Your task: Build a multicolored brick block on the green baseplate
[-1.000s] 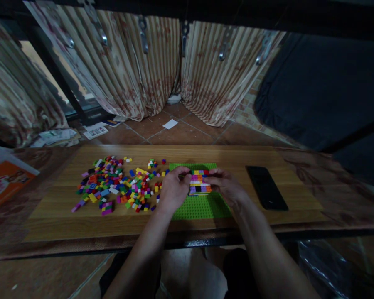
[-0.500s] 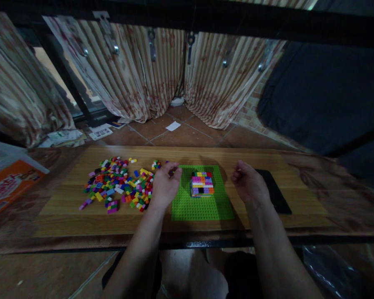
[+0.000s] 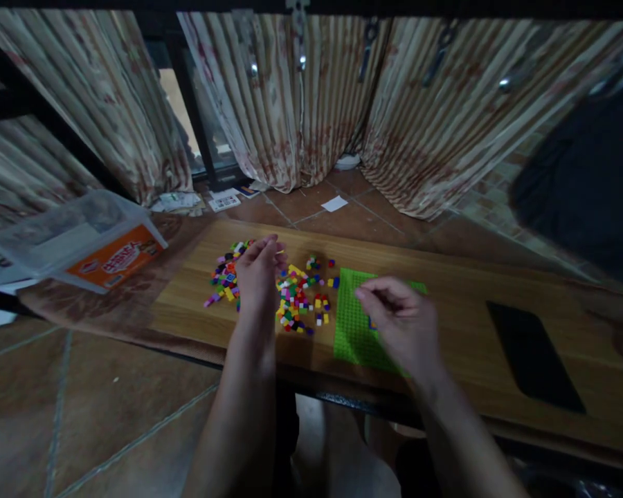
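My left hand (image 3: 259,271) hovers above the loose toy building bricks (image 3: 295,297), its fingers curled together and pointing away from me. Whatever may be between its fingertips is hidden. Over the green baseplate (image 3: 349,325) is my right hand (image 3: 402,315), thumb and fingers brought together in a pinch. I cannot make out anything in that pinch. Beneath the right hand, a small bit of the built brick block (image 3: 372,323) shows; the hand covers the rest. Bricks of many colours lie to both sides of my left hand.
A clear plastic box (image 3: 83,238) with an orange label stands at the left beyond the wooden board (image 3: 462,311). A flat black object (image 3: 534,356) lies on the board's right part. Papers (image 3: 335,203) and striped curtains (image 3: 332,104) are behind.
The view has turned left, so the board sits further right. My left hand has moved from the baseplate's edge over the bricks. My right hand has come over the baseplate, covering the block.
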Action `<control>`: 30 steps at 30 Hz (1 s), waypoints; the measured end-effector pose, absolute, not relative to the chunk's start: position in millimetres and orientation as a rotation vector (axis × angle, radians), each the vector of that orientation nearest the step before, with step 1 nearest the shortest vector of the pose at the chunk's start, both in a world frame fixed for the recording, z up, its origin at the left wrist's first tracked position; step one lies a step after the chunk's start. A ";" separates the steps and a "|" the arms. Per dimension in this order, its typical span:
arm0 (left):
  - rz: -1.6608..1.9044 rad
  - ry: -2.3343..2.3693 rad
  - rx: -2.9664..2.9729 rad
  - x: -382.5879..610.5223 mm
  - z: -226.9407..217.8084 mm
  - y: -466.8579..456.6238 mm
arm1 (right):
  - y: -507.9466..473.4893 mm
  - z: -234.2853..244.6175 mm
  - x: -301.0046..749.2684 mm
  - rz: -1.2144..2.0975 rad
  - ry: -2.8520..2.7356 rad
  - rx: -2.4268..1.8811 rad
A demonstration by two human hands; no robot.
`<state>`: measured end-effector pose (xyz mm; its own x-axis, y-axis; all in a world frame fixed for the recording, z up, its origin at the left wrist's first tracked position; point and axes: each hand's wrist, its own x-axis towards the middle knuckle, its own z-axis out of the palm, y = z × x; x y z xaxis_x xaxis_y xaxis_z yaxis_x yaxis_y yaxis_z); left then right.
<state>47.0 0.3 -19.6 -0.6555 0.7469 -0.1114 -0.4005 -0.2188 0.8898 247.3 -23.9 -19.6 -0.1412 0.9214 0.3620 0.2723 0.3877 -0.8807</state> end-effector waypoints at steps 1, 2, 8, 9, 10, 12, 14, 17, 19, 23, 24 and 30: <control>1.943 1.225 0.388 41.9 -18.8 -1.7 | -25.7 -24.0 241.0 0.823 -1.776 -1.084; 1.937 1.178 0.343 37.6 -18.2 -3.5 | -26.6 -29.1 235.5 0.807 -1.884 -1.107; 1.900 1.048 0.245 24.8 -16.3 -9.8 | -24.8 -58.0 214.7 0.616 -2.127 -1.333; 1.893 1.041 0.249 24.1 -16.3 -10.2 | -24.1 -61.0 212.1 0.600 -2.142 -1.345; 1.885 1.032 0.254 23.6 -16.5 -10.5 | -23.3 -63.5 209.7 0.582 -2.160 -1.354; 1.872 1.013 0.257 23.1 -17.1 -10.9 | -21.1 -67.5 204.8 0.537 -2.194 -1.382; 1.863 1.002 0.250 22.9 -17.5 -11.1 | -18.3 -70.8 200.1 0.484 -2.221 -1.434; 1.855 1.006 0.243 22.5 -16.4 -11.8 | -14.2 -73.9 193.3 0.447 -2.238 -1.503; 1.850 1.015 0.245 21.9 -14.6 -12.4 | -12.7 -74.2 189.3 0.443 -2.243 -1.532; 1.840 1.035 0.241 20.2 -11.5 -12.3 | -13.5 -68.6 184.8 0.438 -2.236 -1.525; 1.837 1.038 0.240 20.0 -11.3 -12.0 | -14.2 -65.6 185.0 0.444 -2.216 -1.513; 1.822 1.028 0.284 25.7 -14.1 -9.8 | -15.2 -33.3 208.5 0.837 -1.832 -1.280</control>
